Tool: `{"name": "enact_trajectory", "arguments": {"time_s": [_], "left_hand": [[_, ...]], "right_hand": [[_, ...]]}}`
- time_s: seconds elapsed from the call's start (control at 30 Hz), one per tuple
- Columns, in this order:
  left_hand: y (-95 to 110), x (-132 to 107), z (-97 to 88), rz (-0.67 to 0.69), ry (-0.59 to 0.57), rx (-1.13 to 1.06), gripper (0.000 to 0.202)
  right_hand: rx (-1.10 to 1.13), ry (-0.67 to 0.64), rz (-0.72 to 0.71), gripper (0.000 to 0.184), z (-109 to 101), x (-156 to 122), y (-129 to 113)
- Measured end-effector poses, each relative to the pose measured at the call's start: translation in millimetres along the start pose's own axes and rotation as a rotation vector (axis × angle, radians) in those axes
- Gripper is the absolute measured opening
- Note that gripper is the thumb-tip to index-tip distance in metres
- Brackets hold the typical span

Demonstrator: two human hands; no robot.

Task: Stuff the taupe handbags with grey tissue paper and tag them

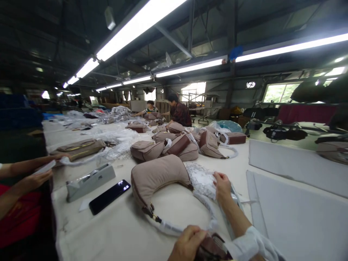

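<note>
At the bottom edge, my left hand (187,243) is closed on a dark brown leather-like bag part (212,248), mostly cut off by the frame. My right hand (223,185) is raised over the table with its fingertips pinched together; what they hold, if anything, is too small to make out. Under that hand lies a crumpled clear plastic wrapping with white paper (201,179). A greyish-beige curved shoulder bag (160,174) rests just beyond my left hand, its strap (210,206) wrapped in white and looped towards me. Beside my right forearm, a grey-green tape dispenser (236,197) is partly hidden.
More beige and brown bags (174,145) are piled mid-table. A black phone (110,195) and another tape dispenser (91,181) lie left, near a co-worker's hands (35,177) holding a white strip. White panels (299,214) lie right. Other people (178,110) stand farther back.
</note>
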State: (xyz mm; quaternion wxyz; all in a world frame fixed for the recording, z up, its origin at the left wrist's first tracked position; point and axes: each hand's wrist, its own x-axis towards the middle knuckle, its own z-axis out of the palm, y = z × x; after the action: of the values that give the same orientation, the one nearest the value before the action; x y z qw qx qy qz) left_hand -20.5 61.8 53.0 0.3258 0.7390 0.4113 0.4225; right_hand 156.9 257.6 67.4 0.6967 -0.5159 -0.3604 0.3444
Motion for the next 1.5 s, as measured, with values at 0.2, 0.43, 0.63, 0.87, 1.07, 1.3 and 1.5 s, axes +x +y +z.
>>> {"name": "enact_trajectory", "arguments": {"time_s": [0.2, 0.43, 0.63, 0.87, 1.07, 1.3, 1.5], "left_hand": [[37.8, 36.5, 8.8, 0.233, -0.504, -0.178, 0.055], [53.9, 11.8, 34.4, -0.021, -0.166, -0.169, 0.055], [81.5, -14.0, 28.7, -0.189, -0.106, -0.254, 0.063], [78.8, -47.9, 26.6, -0.194, -0.099, -1.027, 0.054], [77.0, -54.7, 36.3, -0.533, 0.229, -1.048, 0.021], [71.1, -52.2, 34.8, -0.619, 0.260, -1.122, 0.030], [59.8, -59.7, 12.0, -0.640, 0.117, -1.051, 0.034]], "right_hand": [[0.232, 0.070, 0.042, 0.047, -68.5, -64.7, -51.4], [0.128, 0.132, -0.139, 0.036, -164.8, -98.6, -157.4], [-0.246, -0.456, -0.193, 0.019, -161.4, -164.6, -200.4], [-0.615, -0.689, -0.345, 0.014, -138.7, -219.1, -143.6], [-0.744, -0.692, -0.700, 0.021, -145.9, -217.5, -127.6], [-1.402, -1.180, -0.950, 0.034, -142.8, -196.8, -132.8], [-1.233, -1.117, -0.978, 0.024, -141.7, -190.8, -116.0]]}}
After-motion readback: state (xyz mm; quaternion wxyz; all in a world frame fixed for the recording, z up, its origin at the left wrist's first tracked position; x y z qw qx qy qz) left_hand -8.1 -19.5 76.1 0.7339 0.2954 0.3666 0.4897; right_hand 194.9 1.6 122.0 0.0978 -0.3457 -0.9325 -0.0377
